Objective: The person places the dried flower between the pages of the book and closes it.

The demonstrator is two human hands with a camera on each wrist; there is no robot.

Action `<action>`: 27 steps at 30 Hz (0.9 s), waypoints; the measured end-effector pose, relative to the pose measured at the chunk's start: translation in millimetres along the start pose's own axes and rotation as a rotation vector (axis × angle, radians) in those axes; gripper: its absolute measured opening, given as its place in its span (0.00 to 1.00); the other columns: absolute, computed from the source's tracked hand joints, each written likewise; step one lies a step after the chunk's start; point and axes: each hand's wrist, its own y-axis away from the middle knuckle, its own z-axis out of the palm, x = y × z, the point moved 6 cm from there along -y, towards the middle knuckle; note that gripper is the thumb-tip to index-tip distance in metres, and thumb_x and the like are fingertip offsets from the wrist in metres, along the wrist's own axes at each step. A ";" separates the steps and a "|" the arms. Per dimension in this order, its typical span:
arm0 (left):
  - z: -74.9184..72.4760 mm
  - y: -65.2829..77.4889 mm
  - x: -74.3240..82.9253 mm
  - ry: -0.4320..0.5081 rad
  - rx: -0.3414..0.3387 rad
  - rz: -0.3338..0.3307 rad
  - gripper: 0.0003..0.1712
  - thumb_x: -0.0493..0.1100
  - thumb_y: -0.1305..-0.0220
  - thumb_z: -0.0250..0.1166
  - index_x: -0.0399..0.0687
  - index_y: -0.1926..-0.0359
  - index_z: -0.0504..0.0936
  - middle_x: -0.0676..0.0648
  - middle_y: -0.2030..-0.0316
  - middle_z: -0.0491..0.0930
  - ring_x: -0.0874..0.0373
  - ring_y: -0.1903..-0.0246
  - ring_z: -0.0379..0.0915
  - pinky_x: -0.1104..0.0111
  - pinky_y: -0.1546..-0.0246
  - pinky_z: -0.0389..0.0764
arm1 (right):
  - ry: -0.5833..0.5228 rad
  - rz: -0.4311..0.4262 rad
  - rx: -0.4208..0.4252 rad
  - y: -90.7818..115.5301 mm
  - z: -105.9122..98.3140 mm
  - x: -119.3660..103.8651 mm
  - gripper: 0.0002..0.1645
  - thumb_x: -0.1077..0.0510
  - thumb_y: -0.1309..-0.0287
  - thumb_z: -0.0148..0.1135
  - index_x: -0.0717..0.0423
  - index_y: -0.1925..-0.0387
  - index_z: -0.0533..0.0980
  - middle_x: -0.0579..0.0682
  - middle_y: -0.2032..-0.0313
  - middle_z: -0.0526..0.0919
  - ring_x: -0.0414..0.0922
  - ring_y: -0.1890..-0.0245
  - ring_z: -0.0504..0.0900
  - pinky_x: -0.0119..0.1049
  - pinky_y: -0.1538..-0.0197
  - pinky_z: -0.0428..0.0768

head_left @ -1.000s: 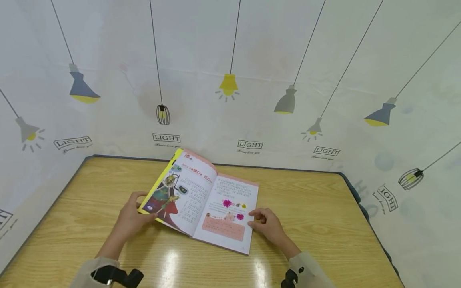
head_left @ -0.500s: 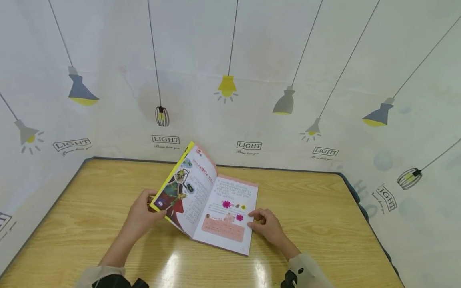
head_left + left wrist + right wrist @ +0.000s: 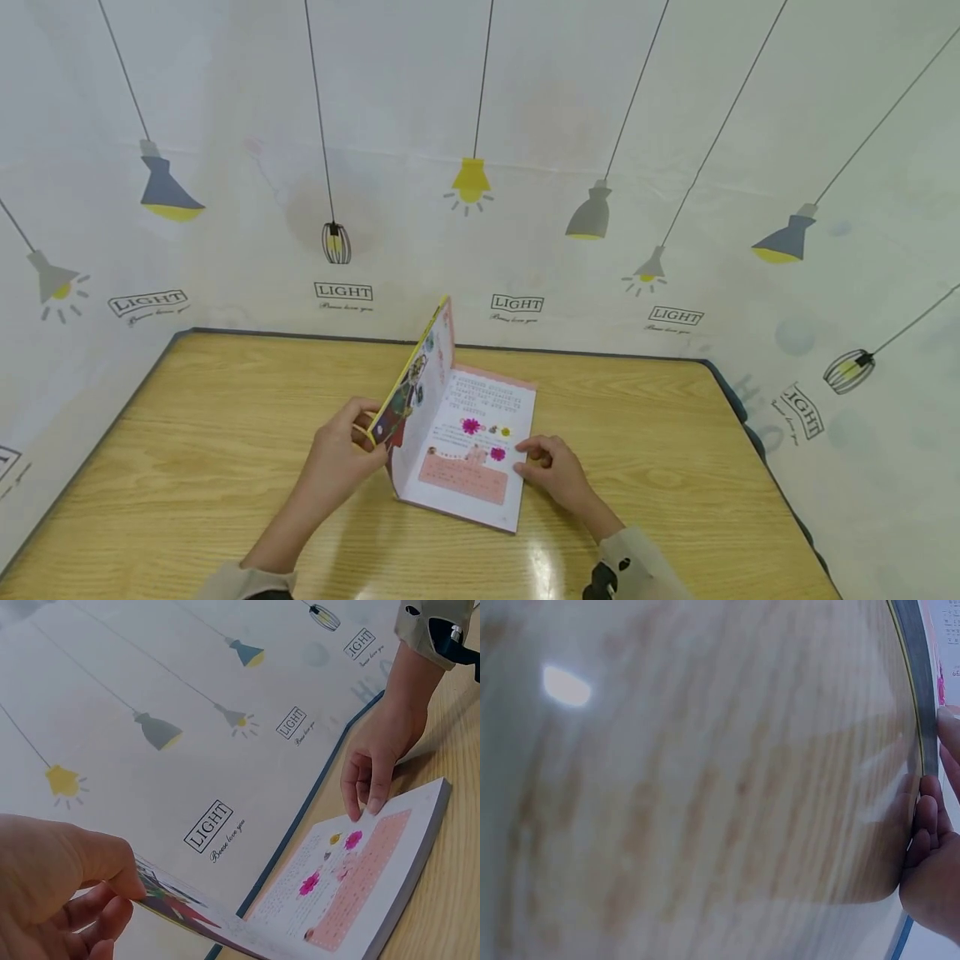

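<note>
An open picture book (image 3: 487,400) lies on the wooden table, its right-hand page flat, with pink flowers and a pink text box. The yellow-edged left part (image 3: 408,396) stands almost upright, lifted at the spine. My left hand (image 3: 341,454) pinches its lower outer corner between thumb and fingers; the left wrist view shows the thumb on the illustrated page. At the opposite edge, my right hand (image 3: 562,475) holds the book's right side. In the right wrist view, the fingers of the right hand (image 3: 934,855) curl beside the dark page edge (image 3: 922,690).
The wooden table (image 3: 660,450) has a dark blue rim. Behind it stands a pale wall covering (image 3: 405,192) printed with hanging lamps and "LIGHT" labels. A camera strap (image 3: 603,579) shows at the right sleeve.
My left hand has moved right, raising the book's left part from a shallow slant to nearly upright. The right hand has stayed at the right edge.
</note>
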 end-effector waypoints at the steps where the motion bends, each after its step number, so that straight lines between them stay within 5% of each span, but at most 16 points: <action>1: 2.6 0.4 1.2 0.002 0.001 0.005 0.24 0.26 0.58 0.65 0.42 0.55 0.75 0.45 0.71 0.74 0.56 0.75 0.70 0.70 0.77 0.73 | 0.000 -0.003 -0.001 0.0 0.0 0.1 0.11 0.57 0.50 0.68 0.54 0.63 0.79 0.49 0.66 0.72 0.44 0.66 0.68 0.35 0.61 0.67; 19: 48.9 8.9 19.0 0.090 -0.102 0.149 0.27 0.22 0.61 0.63 0.44 0.57 0.80 0.49 0.71 0.73 0.58 0.75 0.71 0.69 0.75 0.76 | 0.000 -0.023 -0.002 -0.8 0.2 2.7 0.11 0.57 0.50 0.67 0.55 0.62 0.79 0.49 0.66 0.72 0.44 0.65 0.67 0.34 0.61 0.67; 27: 76.5 13.9 23.9 0.009 -0.186 0.202 0.26 0.26 0.60 0.64 0.44 0.55 0.80 0.51 0.71 0.72 0.60 0.73 0.71 0.69 0.72 0.76 | 0.004 -0.008 -0.008 -0.5 0.2 1.8 0.11 0.58 0.48 0.66 0.55 0.61 0.79 0.49 0.65 0.72 0.44 0.64 0.68 0.35 0.60 0.68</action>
